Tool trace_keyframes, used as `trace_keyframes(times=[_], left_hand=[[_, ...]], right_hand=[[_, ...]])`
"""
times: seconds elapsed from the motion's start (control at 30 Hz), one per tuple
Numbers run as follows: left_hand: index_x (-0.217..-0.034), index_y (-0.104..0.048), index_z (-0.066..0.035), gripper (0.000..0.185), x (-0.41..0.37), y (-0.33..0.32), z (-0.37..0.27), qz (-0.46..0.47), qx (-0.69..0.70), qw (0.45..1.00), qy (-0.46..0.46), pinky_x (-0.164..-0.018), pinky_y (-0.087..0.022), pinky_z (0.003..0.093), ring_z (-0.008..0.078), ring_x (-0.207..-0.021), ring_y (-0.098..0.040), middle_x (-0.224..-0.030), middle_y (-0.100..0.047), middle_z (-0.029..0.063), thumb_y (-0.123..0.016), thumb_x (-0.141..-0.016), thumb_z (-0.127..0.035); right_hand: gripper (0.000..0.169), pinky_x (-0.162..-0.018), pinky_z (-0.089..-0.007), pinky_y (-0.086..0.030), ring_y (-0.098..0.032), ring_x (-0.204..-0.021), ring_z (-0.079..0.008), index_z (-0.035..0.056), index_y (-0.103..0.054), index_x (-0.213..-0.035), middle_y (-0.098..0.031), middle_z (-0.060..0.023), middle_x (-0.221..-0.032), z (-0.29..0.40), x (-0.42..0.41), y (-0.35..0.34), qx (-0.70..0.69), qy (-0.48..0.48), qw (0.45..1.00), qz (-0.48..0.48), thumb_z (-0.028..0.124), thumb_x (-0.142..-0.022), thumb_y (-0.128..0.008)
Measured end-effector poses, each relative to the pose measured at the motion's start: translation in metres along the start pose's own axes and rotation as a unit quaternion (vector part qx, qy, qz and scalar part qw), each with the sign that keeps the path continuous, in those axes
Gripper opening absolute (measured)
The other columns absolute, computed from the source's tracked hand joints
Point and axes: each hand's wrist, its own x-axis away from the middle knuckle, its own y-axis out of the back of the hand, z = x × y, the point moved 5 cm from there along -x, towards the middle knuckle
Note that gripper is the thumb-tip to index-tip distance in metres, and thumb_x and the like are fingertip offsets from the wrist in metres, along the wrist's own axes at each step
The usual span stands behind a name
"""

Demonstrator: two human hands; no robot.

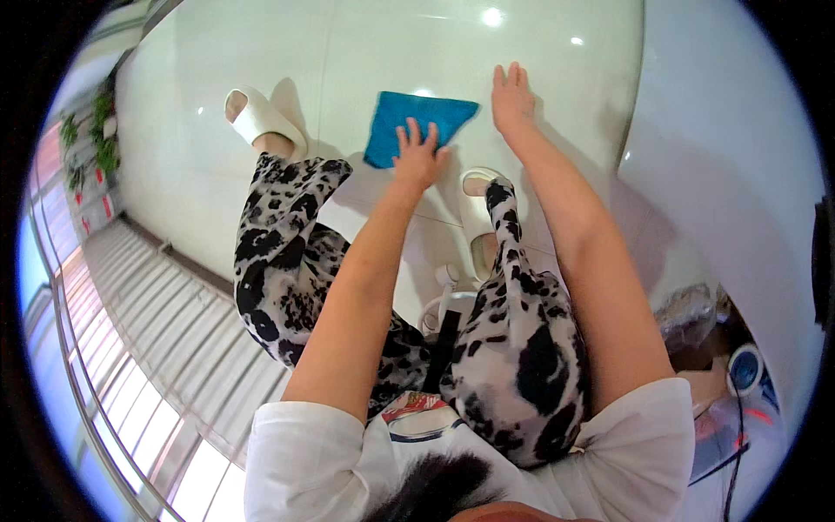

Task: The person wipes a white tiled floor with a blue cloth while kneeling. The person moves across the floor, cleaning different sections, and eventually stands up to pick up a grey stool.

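A blue cloth [391, 117] lies spread on the pale, glossy tiled floor [365, 39]. My left hand [419, 156] is over the cloth's lower edge with fingers spread, and it does not grip the fabric; whether the palm presses down cannot be told. To the right of the cloth, my right hand [513, 98] is at the bare floor, palm down, its fingers extended and slightly apart, holding nothing. The cloth's right corner points toward this hand without touching it.
My feet wear white slippers [261, 121], one left of the cloth, one below it. A white wheeled base [447, 277] shows between my legs. Railings [98, 391] and potted plants [104, 134] stand left. A large white surface [711, 130] borders the right; plastic-wrapped items [688, 316] sit lower right.
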Motion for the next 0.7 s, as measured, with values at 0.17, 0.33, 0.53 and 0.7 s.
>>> trace_keyframes(times=[0.17, 0.33, 0.53, 0.7], left_hand=[[-0.146, -0.033, -0.027, 0.059, 0.018, -0.012, -0.046, 0.065, -0.027, 0.997, -0.025, -0.1, -0.025, 0.073, 0.041, -0.144, -0.001, -0.159, -0.002, 0.0114, -0.05, -0.093, -0.046], [-0.146, -0.034, -0.033, 0.053, 0.011, -0.018, -0.047, 0.059, -0.094, 0.99, -0.091, -0.102, -0.021, 0.0728, 0.0327, -0.146, -0.004, -0.16, -0.004, 0.0037, -0.048, -0.095, -0.043], [-0.145, -0.034, -0.037, 0.05, -0.079, 0.004, -0.04, -0.044, -0.13, 0.979, -0.154, -0.104, -0.017, 0.0728, 0.03, -0.146, -0.007, -0.159, -0.011, 0.0012, -0.044, -0.097, -0.045], [-0.146, -0.032, -0.03, 0.055, -0.123, 0.059, 0.07, -0.171, -0.064, 0.983, 0.026, -0.098, -0.021, 0.0772, 0.0408, -0.142, -0.015, -0.156, -0.018, 0.0129, -0.04, -0.096, -0.051]], right_hand=[[0.07, -0.1, -0.0333, -0.045, -0.022, -0.142, -0.0356, 0.0095, -0.023, -0.149, -0.016, -0.0206, -0.155, -0.002, 0.009, -0.002, 0.026, 0.001, 1.0, -0.008, 0.005, -0.088, -0.055], [0.069, -0.096, -0.0341, -0.048, -0.022, -0.141, -0.0357, 0.01, -0.024, -0.149, -0.019, -0.0208, -0.154, -0.022, 0.023, -0.034, 0.016, -0.014, 0.999, -0.036, 0.005, -0.087, -0.055], [0.068, -0.086, -0.0331, -0.054, -0.026, -0.14, -0.0378, 0.005, -0.026, -0.147, -0.022, -0.023, -0.152, -0.03, 0.015, -0.049, 0.066, -0.014, 0.996, -0.049, 0.003, -0.086, -0.056], [0.067, -0.078, -0.0335, -0.057, -0.028, -0.139, -0.0376, 0.0038, -0.027, -0.146, -0.024, -0.0262, -0.151, -0.031, 0.005, -0.042, 0.122, -0.007, 0.991, -0.051, 0.001, -0.085, -0.055]])
